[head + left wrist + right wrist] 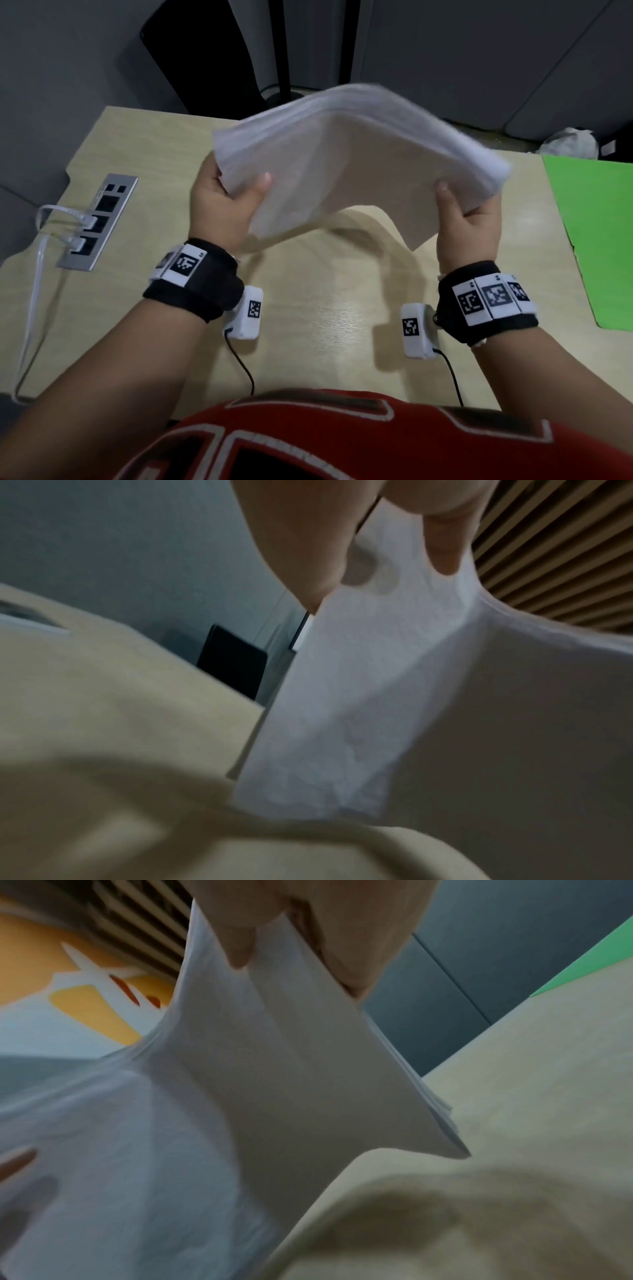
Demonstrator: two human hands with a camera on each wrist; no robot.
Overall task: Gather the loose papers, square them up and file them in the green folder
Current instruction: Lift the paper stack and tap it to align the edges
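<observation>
A person seated at a pale wooden tabletop (164, 144) held a stack of white papers (342, 161) in the air above its middle, clear of the surface. The left hand (222, 209) pinched the stack's left edge, thumb on the near face and fingers hidden behind. The right hand (469, 222) pinched the right edge in the same way. Each grip was closed firmly on the sheets. The stack bowed upward between the two hands like an arch, and its far edges looked fanned and uneven, though motion blur softened them.

The green folder (592, 233) lay flat along the right edge of the tabletop, well apart from the papers and not touched by either hand. Whether it lay open or closed could not be told. A metal socket panel (99, 222) with white cables plugged in sat near the left edge.

The gathering seemed done, since no loose sheets showed on the tabletop. The step in hand appeared to be the squaring up. The next move would likely call for standing the stack upright, loosening both grips slightly and tapping its lower edge on the tabletop until the sheets lined up, then carrying it right to the folder.
</observation>
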